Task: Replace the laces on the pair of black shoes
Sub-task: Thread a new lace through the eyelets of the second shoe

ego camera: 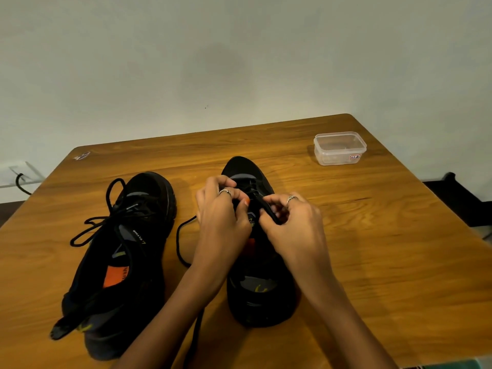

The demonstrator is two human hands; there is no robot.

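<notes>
A clear lidded plastic box (340, 148) sits near the wooden table's (372, 249) far right corner

Black shoes (255, 235) with orange insole patches and black laces (183, 235); brown wood-grain table (372, 235); clear container (340, 148) with red-edged label.

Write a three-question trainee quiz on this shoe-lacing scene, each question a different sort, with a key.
1. True or false: both hands work at the right shoe.
2. Multiple choice: the clear plastic container stands (A) between the shoes, (B) at the table's far right, apart from both shoes, (C) inside the left shoe.
3. Fill in: the loose black lace on the table lies ____ the two shoes.

Key:
1. True: the left hand and right hand both hold parts at its lacing.
2. B.
3. Between.
</notes>
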